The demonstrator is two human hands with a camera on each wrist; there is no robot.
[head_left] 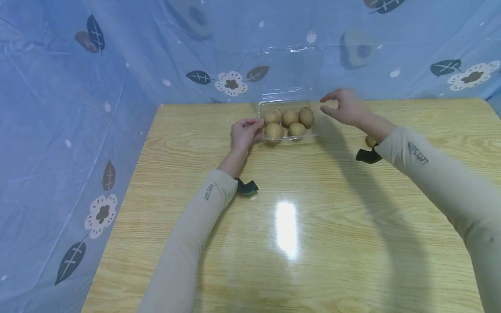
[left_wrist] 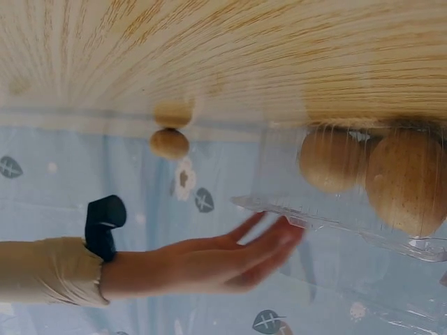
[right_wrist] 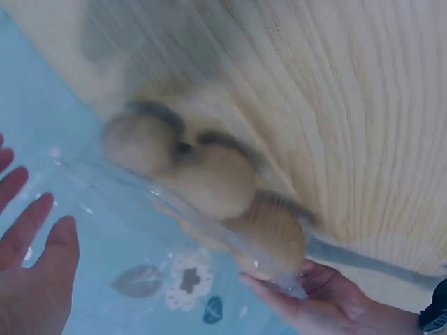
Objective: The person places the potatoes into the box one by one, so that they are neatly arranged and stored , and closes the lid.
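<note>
A clear plastic clamshell box (head_left: 287, 130) sits on the wooden table (head_left: 297, 226) at about 12 o'clock from the person, near the far edge, its lid standing open against the blue flowered backdrop (head_left: 78, 87). Five kiwifruits (head_left: 290, 117) lie inside it. The left hand (head_left: 244, 132) is at the box's 9 o'clock side, its fingers (right_wrist: 279, 289) curled onto the box's near-left rim. The right hand (head_left: 344, 106) hovers at the box's 2 o'clock corner, fingers (left_wrist: 269, 241) straight and slightly apart, fingertips just at the lid's edge. One more kiwifruit (head_left: 369, 141) lies loose on the table at 4 o'clock of the box, partly hidden behind the right wrist.
</note>
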